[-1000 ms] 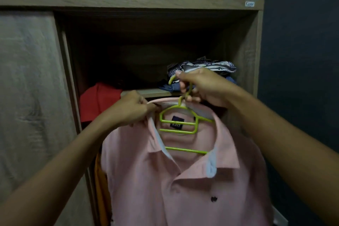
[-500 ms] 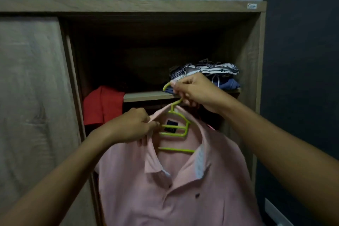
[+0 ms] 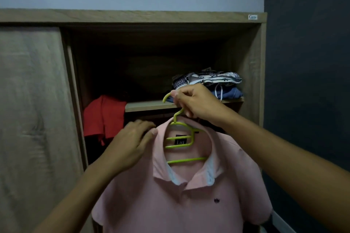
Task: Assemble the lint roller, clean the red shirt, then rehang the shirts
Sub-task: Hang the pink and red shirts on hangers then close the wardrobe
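A pink polo shirt (image 3: 181, 200) hangs on a lime green hanger (image 3: 180, 143) in front of the open wardrobe. My right hand (image 3: 197, 102) grips the hanger's hook from above, level with the shelf edge. My left hand (image 3: 130, 145) rests on the shirt's left shoulder by the collar, fingers spread loosely over the fabric. A red shirt (image 3: 104, 117) hangs inside the wardrobe at the left, partly behind the door frame. No lint roller is in view.
The wooden wardrobe (image 3: 132, 16) has a sliding door (image 3: 32, 119) covering its left half. An inner shelf (image 3: 149, 105) carries a pile of folded clothes (image 3: 210, 85) at the right. A dark wall (image 3: 306, 81) stands close on the right.
The pink shirt on its hanger has turned to face me squarely. My left hand has loosened from pinching the collar and now lies flat on the shoulder. The view has tilted up slightly.
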`<state>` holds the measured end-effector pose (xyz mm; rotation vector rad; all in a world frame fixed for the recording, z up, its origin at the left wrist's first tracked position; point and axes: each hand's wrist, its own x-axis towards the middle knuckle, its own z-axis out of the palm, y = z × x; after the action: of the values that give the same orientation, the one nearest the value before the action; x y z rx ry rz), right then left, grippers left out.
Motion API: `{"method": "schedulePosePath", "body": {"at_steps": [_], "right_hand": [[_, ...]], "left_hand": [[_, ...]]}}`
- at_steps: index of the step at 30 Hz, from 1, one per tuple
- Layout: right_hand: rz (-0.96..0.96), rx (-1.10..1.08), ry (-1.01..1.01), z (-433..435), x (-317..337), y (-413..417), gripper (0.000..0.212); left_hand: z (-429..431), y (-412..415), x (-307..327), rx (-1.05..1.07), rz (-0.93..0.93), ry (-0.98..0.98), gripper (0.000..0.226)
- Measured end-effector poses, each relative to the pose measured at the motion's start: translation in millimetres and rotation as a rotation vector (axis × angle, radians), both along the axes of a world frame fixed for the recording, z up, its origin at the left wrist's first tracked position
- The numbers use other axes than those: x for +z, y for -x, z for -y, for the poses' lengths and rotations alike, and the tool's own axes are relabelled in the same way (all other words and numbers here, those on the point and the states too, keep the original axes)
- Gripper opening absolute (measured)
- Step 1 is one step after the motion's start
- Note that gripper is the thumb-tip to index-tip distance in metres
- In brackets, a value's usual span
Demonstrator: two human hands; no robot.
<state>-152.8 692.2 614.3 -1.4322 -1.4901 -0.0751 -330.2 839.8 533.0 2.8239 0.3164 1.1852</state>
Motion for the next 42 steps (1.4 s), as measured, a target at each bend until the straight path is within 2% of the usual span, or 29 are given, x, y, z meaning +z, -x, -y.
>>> {"method": "schedulePosePath", "body": {"at_steps": [4,6,8,9,10,12,14,16,18,21,24,29,32,35,37,40,42], "right_hand": [[0.002,0.076,0.126,7,-7,-7,0.028],[0.181,-0.017,0.167,14,-17,-22,0.032],[0.421,-0.139,0.330,22,-28,-43,0.056],[0.461,-0.180,0.462,27,-34,-54,0.068],[0.430,-0.174,0.580,31,-39,-64,0.072],[0.342,-0.077,0.690,37,-47,-76,0.059],[0.298,0.014,0.682,40,-46,-81,0.047],[0.265,0.046,0.689,42,-43,-81,0.045],[0.225,0.033,0.688,42,-39,-81,0.046],[0.202,0.020,0.690,39,-38,-81,0.049],[0.177,-0.036,0.759,28,-43,-79,0.050],[0.268,-0.299,0.808,-1,-54,-75,0.053],[0.148,-0.412,0.775,-27,-75,-81,0.048],[-0.159,-0.388,0.634,-55,-97,-86,0.034],[-0.303,-0.364,0.546,-70,-106,-83,0.033],[-0.432,-0.354,0.431,-95,-117,-80,0.036],[-0.437,-0.353,0.392,-110,-121,-81,0.031]], "left_hand": [[-5,-9,-24,0.048,0.004,0.052,0.052],[-11,-11,-28,0.134,-0.018,0.058,0.048],[-20,-11,-29,0.189,-0.006,0.057,0.044],[-24,-12,-28,0.204,0.004,0.067,0.043],[-29,-13,-27,0.210,0.013,0.079,0.043],[-36,-16,-23,0.206,0.023,0.101,0.046],[-40,-21,-22,0.166,0.016,0.126,0.050],[-42,-26,-24,0.137,-0.009,0.107,0.052],[-43,-30,-25,0.185,-0.012,0.020,0.052],[-43,-35,-23,0.259,0.107,-0.131,0.049],[-45,-38,-16,0.356,0.186,-0.216,0.051],[-76,-38,-8,0.520,0.068,-0.173,0.061],[-92,-36,-11,0.521,0.030,-0.143,0.064],[-96,-35,-15,0.511,0.049,-0.172,0.065],[-97,-35,-16,0.502,0.062,-0.168,0.065],[-99,-37,-17,0.514,0.053,-0.183,0.068],[-100,-40,-17,0.522,0.053,-0.186,0.069]]}}
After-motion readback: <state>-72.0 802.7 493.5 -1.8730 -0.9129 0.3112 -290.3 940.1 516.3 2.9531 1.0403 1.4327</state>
